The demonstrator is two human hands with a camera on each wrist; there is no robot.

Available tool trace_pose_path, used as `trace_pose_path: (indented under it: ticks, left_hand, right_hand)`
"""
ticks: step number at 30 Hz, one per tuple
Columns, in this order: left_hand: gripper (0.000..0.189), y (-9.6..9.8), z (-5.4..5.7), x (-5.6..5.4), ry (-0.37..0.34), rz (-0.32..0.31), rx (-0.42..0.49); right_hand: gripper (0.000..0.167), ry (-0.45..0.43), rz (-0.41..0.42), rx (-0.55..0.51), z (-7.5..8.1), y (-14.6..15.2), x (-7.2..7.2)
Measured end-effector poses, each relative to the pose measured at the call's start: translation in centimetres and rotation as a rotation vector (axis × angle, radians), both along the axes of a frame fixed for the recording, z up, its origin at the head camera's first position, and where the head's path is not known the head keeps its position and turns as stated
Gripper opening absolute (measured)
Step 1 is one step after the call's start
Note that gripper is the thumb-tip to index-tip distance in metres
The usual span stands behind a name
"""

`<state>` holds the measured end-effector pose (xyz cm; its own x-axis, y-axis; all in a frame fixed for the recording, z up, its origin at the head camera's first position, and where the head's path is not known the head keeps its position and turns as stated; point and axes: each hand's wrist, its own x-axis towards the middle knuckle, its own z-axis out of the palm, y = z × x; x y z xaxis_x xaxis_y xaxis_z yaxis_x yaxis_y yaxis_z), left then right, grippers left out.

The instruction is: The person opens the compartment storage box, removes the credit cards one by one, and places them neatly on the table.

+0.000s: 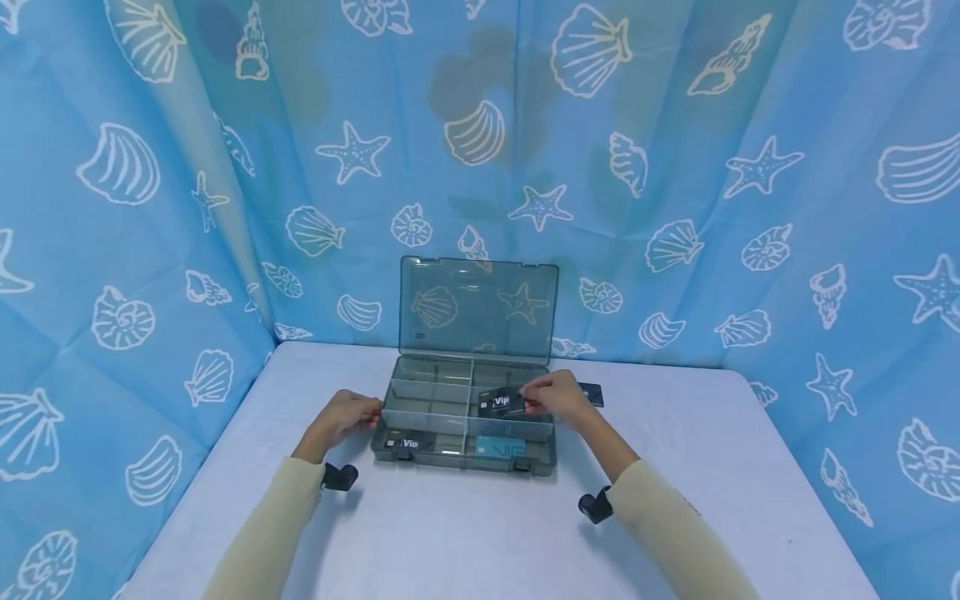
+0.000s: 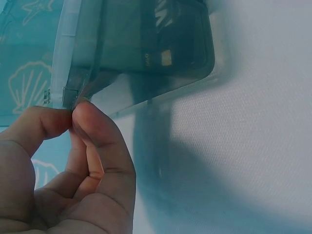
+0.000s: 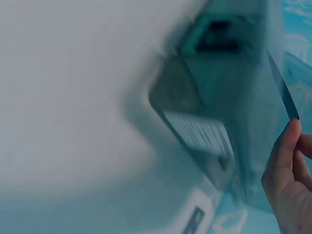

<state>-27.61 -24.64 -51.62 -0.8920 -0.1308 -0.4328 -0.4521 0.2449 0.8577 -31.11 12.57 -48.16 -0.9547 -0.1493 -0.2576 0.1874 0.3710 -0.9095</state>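
A smoky grey plastic divider box (image 1: pixel 463 464) stands on the table with its lid (image 1: pixel 478 308) raised. At the box's left side, my left hand (image 1: pixel 343 417) pinches the edge between thumb and forefinger, as the left wrist view shows. My right hand (image 1: pixel 558 394) pinches a black "Vip" card (image 1: pixel 497 404) by its right end, above the right middle compartment. The right wrist view catches this card (image 3: pixel 283 90) nearly edge-on. Another black "Vip" card (image 1: pixel 408 442) lies in the front left compartment. A teal card (image 1: pixel 498 447) lies in the front right one.
Beyond my right hand, another black card (image 1: pixel 592 393) lies on the white table (image 1: pixel 450 542), partly hidden by that hand. Blue curtains (image 1: pixel 420 183) with shell prints hang behind and at both sides. Black wrist mounts (image 1: pixel 596 505) protrude below my forearms.
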Motion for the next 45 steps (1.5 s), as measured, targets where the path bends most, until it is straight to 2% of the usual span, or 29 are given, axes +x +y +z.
trace_pose_path:
  ticks: [7,11,18,26,29,35,38,45]
  left_hand:
    - [0.033,-0.4,0.0,0.1,0.002,0.0,-0.012]
    - [0.034,-0.6,0.0,0.1,0.003,-0.002,-0.011]
    - [0.034,-0.7,-0.2,0.0,-0.002,-0.002,-0.002]
    - [0.034,-0.3,0.0,0.1,-0.015,-0.002,-0.003]
    - [0.033,0.0,0.1,0.1,-0.016,0.0,-0.01]
    - [0.034,0.1,0.1,0.1,-0.01,0.003,-0.016]
    - [0.034,0.1,0.0,0.0,-0.019,0.007,-0.015]
    - [0.033,0.0,-0.1,-0.1,-0.018,0.0,-0.01]
  right_hand:
    - [0.03,-0.016,-0.069,-0.016,1.6,4.7,-0.9]
    - [0.035,-0.025,-0.105,-0.023,1.4,8.0,-0.9]
    - [0.04,-0.039,-0.194,-0.022,-1.5,12.4,-0.7]
    - [0.037,-0.087,-0.242,-0.019,-4.9,13.4,-0.3]
    - [0.036,-0.079,-0.253,0.039,-5.3,13.2,-0.4]
    - [0.034,-0.015,-0.259,0.272,-5.7,12.6,-0.9]
    - [0.036,-0.021,-0.267,0.351,-5.8,12.3,-1.0]
    - [0.035,0.008,-0.199,0.519,-5.4,11.9,-1.1]
